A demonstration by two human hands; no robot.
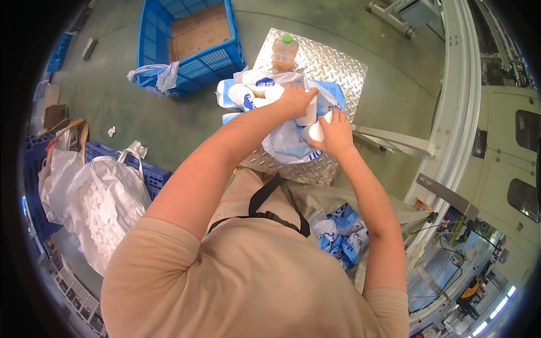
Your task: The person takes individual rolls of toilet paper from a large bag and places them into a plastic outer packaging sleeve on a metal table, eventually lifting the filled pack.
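Note:
A white and blue plastic package [287, 143] lies torn open on a metal tread-plate stand [349, 73], with several white paper rolls [242, 94] showing in it. My left hand [294, 102] is closed over the top of a white paper roll [307, 117] at the package's middle. Just to the right, my right hand [336, 135] has its fingers wrapped round another white roll [316, 132]. The palms and some fingertips are hidden from above. Behind the package stands a bottle [285, 50] with a green cap and orange-brown contents.
A blue crate [232, 53] with cardboard inside stands beyond the stand at left, a plastic bag [163, 76] over its corner. A large white sack [104, 208] of white pieces sits at left. Crumpled blue-white wrappers [341, 234] lie below my right arm. A metal frame [451, 118] runs along the right.

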